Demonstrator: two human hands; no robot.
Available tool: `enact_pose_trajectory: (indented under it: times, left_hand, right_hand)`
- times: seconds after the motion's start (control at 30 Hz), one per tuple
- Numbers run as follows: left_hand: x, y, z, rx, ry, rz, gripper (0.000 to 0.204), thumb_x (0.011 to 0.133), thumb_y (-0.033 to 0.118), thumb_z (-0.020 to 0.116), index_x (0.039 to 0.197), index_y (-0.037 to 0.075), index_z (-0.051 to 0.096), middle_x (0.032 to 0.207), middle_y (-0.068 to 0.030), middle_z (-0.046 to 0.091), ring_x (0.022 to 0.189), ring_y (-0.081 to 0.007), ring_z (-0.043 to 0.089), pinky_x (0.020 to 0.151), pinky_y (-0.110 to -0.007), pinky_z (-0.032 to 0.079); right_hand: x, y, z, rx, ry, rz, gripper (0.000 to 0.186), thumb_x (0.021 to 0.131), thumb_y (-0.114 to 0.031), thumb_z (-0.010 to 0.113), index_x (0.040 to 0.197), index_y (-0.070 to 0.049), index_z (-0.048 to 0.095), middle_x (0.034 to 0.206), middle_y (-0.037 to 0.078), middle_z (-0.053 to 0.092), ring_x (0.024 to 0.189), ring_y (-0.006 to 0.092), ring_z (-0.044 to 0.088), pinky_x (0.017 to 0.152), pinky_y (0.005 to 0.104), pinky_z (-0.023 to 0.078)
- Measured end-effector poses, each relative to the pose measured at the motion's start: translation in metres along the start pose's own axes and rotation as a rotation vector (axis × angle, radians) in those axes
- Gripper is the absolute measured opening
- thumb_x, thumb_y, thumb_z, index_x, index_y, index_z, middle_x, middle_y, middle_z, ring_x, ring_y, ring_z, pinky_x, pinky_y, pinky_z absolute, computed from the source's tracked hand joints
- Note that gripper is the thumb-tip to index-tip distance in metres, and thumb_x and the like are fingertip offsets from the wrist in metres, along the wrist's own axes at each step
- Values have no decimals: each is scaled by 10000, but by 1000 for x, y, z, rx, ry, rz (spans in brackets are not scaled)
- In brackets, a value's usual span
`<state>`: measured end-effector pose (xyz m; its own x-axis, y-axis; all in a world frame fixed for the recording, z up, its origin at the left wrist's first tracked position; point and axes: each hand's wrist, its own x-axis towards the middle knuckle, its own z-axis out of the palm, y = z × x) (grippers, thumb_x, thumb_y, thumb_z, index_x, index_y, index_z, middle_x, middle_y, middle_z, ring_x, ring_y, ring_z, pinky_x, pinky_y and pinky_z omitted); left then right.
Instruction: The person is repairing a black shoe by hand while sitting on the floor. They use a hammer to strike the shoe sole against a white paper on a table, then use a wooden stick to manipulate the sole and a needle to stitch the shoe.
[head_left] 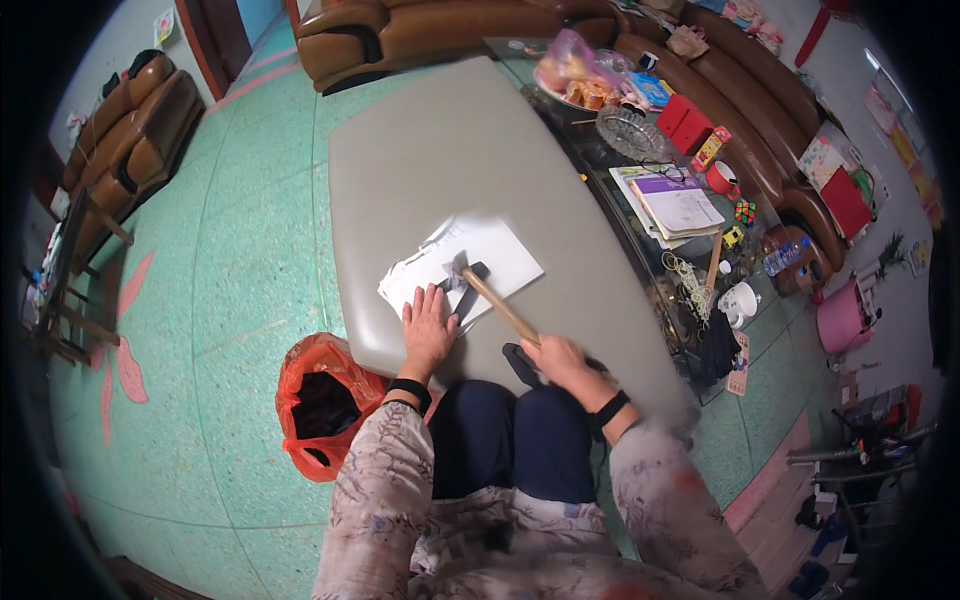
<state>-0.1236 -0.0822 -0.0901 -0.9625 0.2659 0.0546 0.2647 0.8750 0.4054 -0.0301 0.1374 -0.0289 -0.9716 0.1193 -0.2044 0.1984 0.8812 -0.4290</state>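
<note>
My right hand (562, 362) is closed round the end of a wooden-handled hammer (500, 308). Its metal head rests over, or just above, a small dark strip (470, 292) that I cannot make out clearly. Under these lies a stack of white sheets (505, 255) with a ragged left edge. My left hand (428, 325) lies with fingers stretched out on the near left part of the sheets, beside the dark strip. Close to my right hand, a black piece (522, 366) of unclear kind sits at the near edge of the grey padded bench (420, 160).
A red plastic bag (330, 350) with dark contents stands on the floor to the left. On the right, a glass table carries an ashtray (632, 132), notebooks (680, 205), a white mug (738, 303) and a bottle (786, 257). Brown sofas (450, 45) stand behind.
</note>
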Motion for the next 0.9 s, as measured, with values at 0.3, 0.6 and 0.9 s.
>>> enact_pose_trajectory:
  times: [0.3,0.6,0.9]
  left_hand:
    - [-1,-3,-2,-122,77,-38,691,819,303,604,1383,56,292,1418,-106,347,1360,-277,220,1112,-448,129]
    - [-2,4,-10,27,-2,-19,600,838,325,565,1362,107,368,1429,-100,325,1362,-270,213,1100,-485,144]
    - [7,-1,0,78,-20,33,599,864,349,509,1378,95,333,1470,-56,274,1378,-258,189,1096,-521,135]
  right_hand:
    - [-5,-18,-6,6,-23,-64,435,855,-410,565,788,17,623,746,235,624,765,405,609,703,487,475]
    - [-3,-21,-11,21,-31,-18,441,858,-430,555,803,1,631,730,232,621,752,421,605,676,479,482]
    - [3,4,-17,99,49,86,475,870,-447,515,817,13,624,823,239,629,812,425,596,737,488,463]
